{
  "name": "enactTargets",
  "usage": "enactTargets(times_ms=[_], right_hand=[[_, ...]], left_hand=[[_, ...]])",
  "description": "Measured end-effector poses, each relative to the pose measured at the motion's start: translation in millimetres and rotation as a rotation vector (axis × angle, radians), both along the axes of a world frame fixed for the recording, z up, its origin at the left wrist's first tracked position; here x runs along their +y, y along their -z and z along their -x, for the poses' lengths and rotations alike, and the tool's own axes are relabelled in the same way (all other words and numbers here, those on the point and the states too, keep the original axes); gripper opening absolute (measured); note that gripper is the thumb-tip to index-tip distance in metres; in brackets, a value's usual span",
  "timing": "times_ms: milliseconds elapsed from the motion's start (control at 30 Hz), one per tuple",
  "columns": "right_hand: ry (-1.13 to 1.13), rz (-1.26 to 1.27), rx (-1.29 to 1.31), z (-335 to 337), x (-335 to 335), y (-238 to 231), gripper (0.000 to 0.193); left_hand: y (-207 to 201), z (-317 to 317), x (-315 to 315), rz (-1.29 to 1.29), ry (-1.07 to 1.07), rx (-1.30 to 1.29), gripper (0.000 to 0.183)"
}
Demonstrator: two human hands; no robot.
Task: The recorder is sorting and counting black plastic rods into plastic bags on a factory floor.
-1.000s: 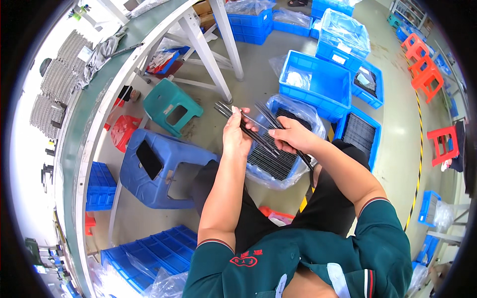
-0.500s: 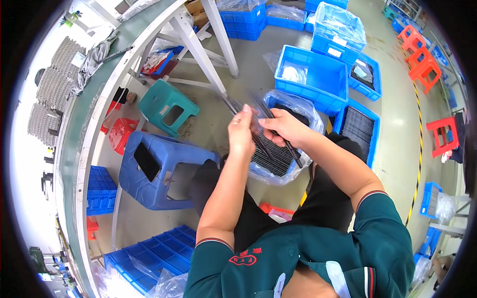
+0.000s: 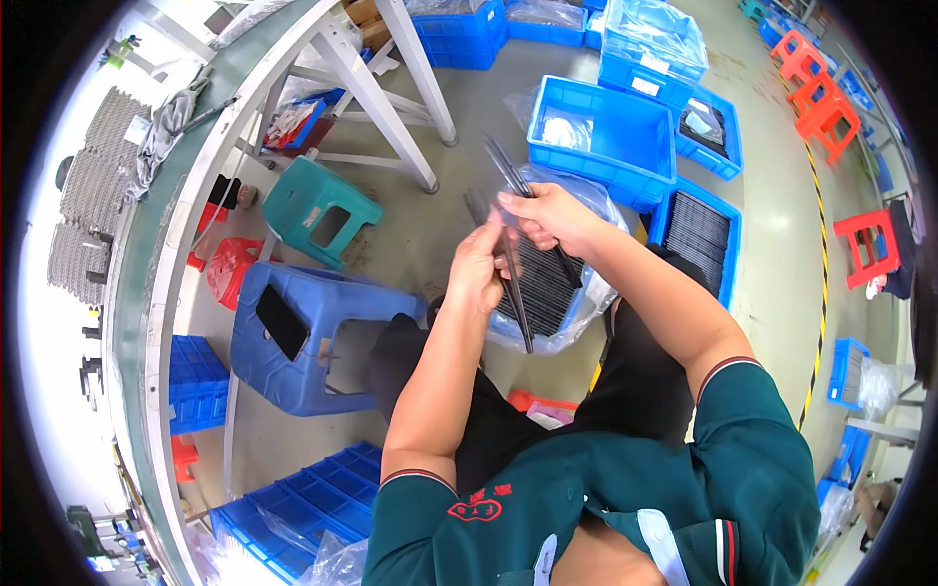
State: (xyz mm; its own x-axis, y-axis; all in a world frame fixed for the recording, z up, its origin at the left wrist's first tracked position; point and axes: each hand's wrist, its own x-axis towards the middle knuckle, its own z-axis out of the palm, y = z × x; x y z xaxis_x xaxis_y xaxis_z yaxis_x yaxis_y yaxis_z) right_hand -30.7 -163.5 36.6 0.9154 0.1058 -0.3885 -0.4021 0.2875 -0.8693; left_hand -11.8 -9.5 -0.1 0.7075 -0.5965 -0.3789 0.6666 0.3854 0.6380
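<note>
Since the earlier frames, both bundles have been shifted: the left-hand rods [image 3: 519, 303] have been swung from a shallow slant to a steeper one, and the right-hand rods [image 3: 506, 166] have been moved up and to the left in view. A few thin dark rods are gripped in the left hand [image 3: 478, 259], fingers closed round the middle; the long axis is run from upper left to lower right, near upright in view, lower ends pointed at the wearer's lap. A second set is clasped between thumb and fingers of the right hand [image 3: 552, 215]; its axis is slanted more, upper ends pointed away to the upper left, lower ends to the lower right. The upper ends of the left set are smeared by motion, so the rod count can't be fairly given. Both sets are held over a bin lined with clear plastic [image 3: 603, 305], in which more dark rods [image 3: 543, 293] are laid side by side. A blue crate [image 3: 601, 176] is placed just beyond, a rod-filled crate [image 3: 730, 256] to the right. A blue stool [image 3: 256, 376] topped by a flat black object [image 3: 281, 322] is seen left.
</note>
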Motion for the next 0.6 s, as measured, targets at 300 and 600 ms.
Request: enactTargets(times_ms=[300, 600], right_hand=[[0.633, 0.109, -0.133, -41, -67, 5, 0.025], [0.366, -0.013, -0.073, -13, -34, 1, 0.025]], left_hand=[[-15, 18, 2, -0.021, 0.512, -0.011, 0.036], [-12, 6, 10, 0.094, 0.275, -0.051, 0.036]])
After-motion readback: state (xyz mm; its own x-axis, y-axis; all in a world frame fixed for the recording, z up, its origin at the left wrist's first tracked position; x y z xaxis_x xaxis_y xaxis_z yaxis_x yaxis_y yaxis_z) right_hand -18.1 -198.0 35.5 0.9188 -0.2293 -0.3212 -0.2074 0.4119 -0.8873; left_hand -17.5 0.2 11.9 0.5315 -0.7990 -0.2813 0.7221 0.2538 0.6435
